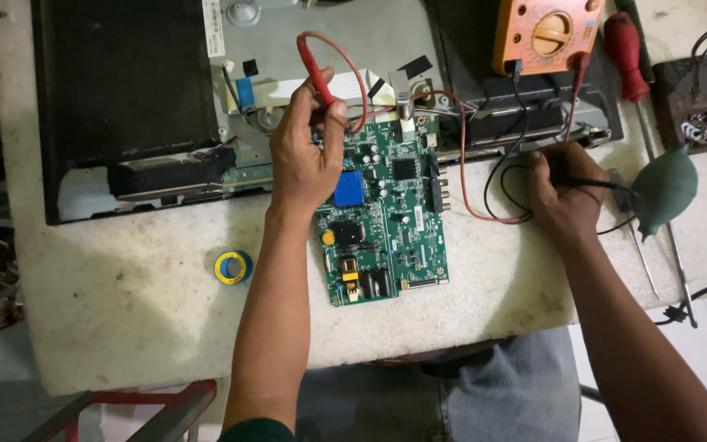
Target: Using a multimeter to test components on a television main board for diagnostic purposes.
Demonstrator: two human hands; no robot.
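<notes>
A green circuit board (394, 221) lies on the pale worktable (124, 295), in front of an opened flat-screen chassis (157, 90). My left hand (304, 147) grips a red meter probe (314, 75), its tip hidden behind my fingers at the board's upper left corner. The probe's red lead loops across to an orange multimeter (546, 34) at the back. My right hand (562, 192) rests on the table to the right of the board and holds a black probe (595, 182) lying flat, with its black lead curling beside it.
A red-handled screwdriver (625, 49) and a green rubber blower bulb (664, 188) lie at the right. A yellow-and-blue tape roll (232, 268) sits left of my forearm. A small brown tray of parts (697, 115) stands far right. My knees show below the table edge.
</notes>
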